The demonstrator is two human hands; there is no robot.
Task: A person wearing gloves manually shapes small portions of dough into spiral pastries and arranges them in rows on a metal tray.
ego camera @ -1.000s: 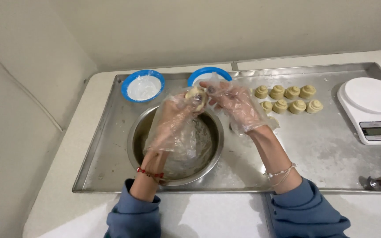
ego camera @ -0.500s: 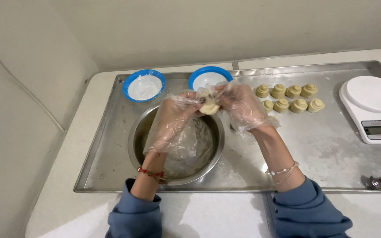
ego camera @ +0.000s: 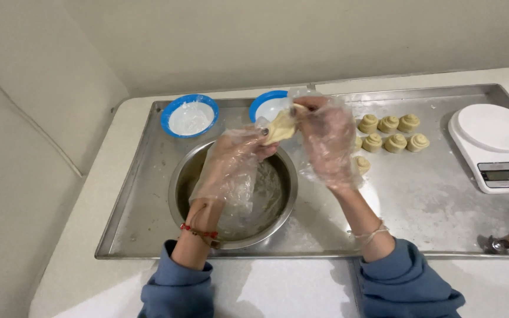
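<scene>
- Since half a second ago I have lifted the dough piece (ego camera: 280, 126) a little higher and stretched it longer between my hands; it now hangs above the far rim of the steel mixing bowl (ego camera: 179, 176), in front of the nearer blue-rimmed bowl (ego camera: 261, 102).
- My left hand (ego camera: 231, 165), in a loose clear plastic glove, pinches the lower end of the dough with its fingertips.
- My right hand (ego camera: 325, 138), gloved the same way, grips the upper end, fingers curled round it.
- Risk, as I judge it: the dough looks thin in the middle, so pulling further could tear it and drop a piece into the steel bowl or onto the metal tray (ego camera: 419, 200).
- The baggy gloves could stick to the dough or get folded into it.
- My right forearm passes close to the shaped dough rolls (ego camera: 389, 133); a careless swing could squash the nearest ones.
- The other blue-rimmed bowl of white flour (ego camera: 189, 116) and the white kitchen scale (ego camera: 495, 144) sit well apart.
</scene>
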